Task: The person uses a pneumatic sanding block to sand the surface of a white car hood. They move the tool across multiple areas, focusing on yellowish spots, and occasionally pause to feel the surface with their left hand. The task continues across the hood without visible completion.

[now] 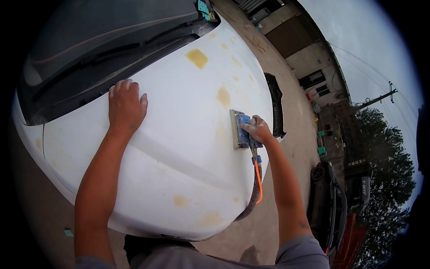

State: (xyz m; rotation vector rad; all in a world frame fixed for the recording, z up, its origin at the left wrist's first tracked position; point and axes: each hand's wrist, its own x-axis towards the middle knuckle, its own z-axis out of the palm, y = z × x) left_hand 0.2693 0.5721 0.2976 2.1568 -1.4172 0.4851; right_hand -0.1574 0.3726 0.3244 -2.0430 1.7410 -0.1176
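Observation:
A white car hood (174,116) spreads out in front of me, marked with several yellowish filler patches (197,58). My right hand (260,130) grips a blue air sander (242,130) whose rectangular pad rests on the hood, toward its right edge. From the sander's near end run an orange air line (258,179) and a dark ribbed hose (253,204), which drops over the hood's edge. Palm down, my left hand (127,106) lies on the hood beside the base of the windshield, holding nothing. Its fingertips reach the dark strip there.
A dark windshield (89,40) with wipers lies at the upper left. Greenish abrasive sheets (204,9) sit at its far corner. On the ground beyond the hood is a black car part (275,105). A dark car (323,201) stands to the right, near a building (309,58).

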